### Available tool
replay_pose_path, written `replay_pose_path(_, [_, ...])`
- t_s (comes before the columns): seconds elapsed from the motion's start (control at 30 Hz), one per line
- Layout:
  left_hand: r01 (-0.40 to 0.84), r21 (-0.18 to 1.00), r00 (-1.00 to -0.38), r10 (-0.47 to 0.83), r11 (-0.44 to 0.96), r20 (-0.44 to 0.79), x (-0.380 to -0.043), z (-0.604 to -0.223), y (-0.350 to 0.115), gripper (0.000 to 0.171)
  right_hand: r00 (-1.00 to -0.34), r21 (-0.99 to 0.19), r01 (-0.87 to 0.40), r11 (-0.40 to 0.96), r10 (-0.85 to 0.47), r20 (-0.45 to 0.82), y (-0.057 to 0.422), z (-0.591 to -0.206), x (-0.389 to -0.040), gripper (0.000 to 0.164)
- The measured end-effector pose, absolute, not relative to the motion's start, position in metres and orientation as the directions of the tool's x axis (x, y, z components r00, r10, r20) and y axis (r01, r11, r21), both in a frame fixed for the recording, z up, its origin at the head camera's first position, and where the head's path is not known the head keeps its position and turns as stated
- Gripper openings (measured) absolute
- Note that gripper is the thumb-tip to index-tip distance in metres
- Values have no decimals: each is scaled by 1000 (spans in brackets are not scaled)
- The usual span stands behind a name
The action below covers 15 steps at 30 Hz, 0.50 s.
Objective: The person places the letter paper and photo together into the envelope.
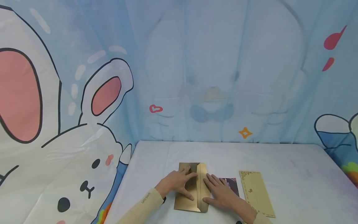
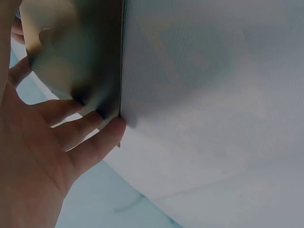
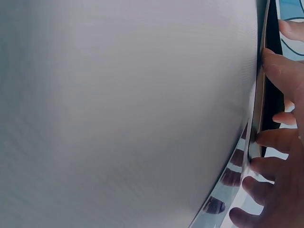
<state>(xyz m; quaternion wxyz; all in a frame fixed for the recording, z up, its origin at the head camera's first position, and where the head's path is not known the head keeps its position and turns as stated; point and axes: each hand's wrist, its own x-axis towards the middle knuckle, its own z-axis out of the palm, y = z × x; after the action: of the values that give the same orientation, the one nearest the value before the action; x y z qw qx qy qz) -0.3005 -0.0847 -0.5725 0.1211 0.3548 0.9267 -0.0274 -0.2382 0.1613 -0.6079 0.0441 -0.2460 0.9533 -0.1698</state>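
A shiny gold envelope (image 1: 202, 207) lies upright on the white table, its long flap unfolded to the right. My left hand (image 1: 176, 182) rests on the envelope's body with fingers spread; in the left wrist view its fingertips (image 2: 114, 128) touch the gold surface and its edge. At the flap's right side, my right hand (image 1: 222, 193) lies palm down with straight fingers touching the border. Partly covered by that hand is a dark printed picture card (image 1: 231, 184). The right wrist view shows fingers (image 3: 275, 140) along the envelope's thin edge, beside a glossy strip reflecting them.
A pale yellow sheet (image 1: 257, 193) with an ornamental border lies on the table to the right of the picture card. The white tabletop (image 1: 156, 155) ends at a blue cartoon curtain (image 1: 173, 77) behind, and a rabbit-print cloth (image 1: 84, 155) hangs on the left.
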Motion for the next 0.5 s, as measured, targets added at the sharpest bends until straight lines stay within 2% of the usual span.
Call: replay_pose_path(0.5, [658, -31, -734, 632, 752, -247, -298, -574, -81, 103, -871, -346, -471, 812, -491, 34, 162, -606, -239, 86])
